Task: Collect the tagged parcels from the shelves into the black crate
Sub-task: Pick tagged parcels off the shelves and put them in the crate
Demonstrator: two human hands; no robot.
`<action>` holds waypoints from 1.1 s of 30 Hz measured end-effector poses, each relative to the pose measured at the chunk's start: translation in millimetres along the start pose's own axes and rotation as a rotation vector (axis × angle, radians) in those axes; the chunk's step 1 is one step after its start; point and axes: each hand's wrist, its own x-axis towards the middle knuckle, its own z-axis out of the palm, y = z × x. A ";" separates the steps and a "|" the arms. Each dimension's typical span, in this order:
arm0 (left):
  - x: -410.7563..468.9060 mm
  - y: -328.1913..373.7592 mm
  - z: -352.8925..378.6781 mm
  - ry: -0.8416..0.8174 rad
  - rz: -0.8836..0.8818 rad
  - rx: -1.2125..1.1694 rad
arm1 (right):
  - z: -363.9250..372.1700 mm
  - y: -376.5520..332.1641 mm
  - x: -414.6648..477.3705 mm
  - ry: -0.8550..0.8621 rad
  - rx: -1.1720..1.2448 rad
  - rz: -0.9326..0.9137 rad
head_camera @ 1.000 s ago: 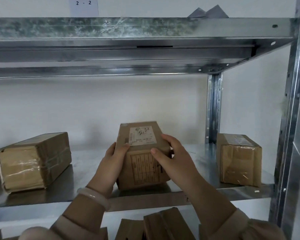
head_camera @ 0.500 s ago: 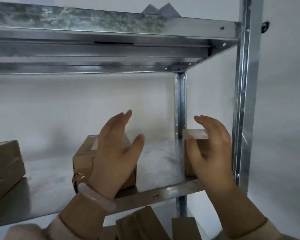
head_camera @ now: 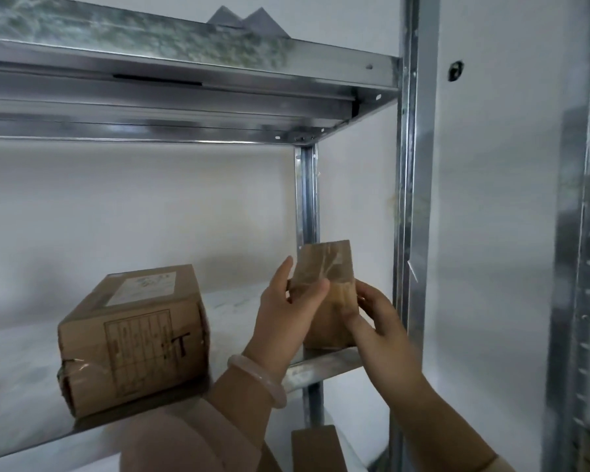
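White wall backs galvanised shelf (head_camera: 232, 301). At its right end, by rear post (head_camera: 306, 199), small taped cardboard parcel (head_camera: 324, 264) stands upright, gripped by both hands: left hand (head_camera: 286, 311) w/ thumb across near face, right hand (head_camera: 375, 315) curled round right side. Looks light and stiff; glossy tape prob. slippery, so clamp opposite sides. 0.5 s ago both hands were spread, apart, right just reaching it. Labelled box (head_camera: 133, 335) sits left.
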 end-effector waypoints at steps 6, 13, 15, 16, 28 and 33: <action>-6.4 6.2 -21.5 0.126 -0.016 0.030 | 17.4 -6.9 -19.4 -0.064 -0.203 -0.452; -24.6 -14.1 -52.3 0.119 -0.251 -0.682 | 22.0 -22.8 -16.5 0.111 0.047 -0.153; -31.1 -15.5 -56.9 0.056 -0.323 -0.829 | 26.4 -25.6 -10.4 -0.028 0.261 0.008; -35.2 -14.6 -58.3 0.030 -0.337 -0.857 | 29.2 -28.6 -9.6 -0.104 0.364 0.077; -121.9 14.4 -127.2 0.255 0.194 -0.035 | 80.1 -80.6 -71.3 -0.219 0.297 -0.267; -188.4 19.0 -193.2 0.260 0.071 0.051 | 139.2 -111.0 -121.6 -0.315 0.214 -0.352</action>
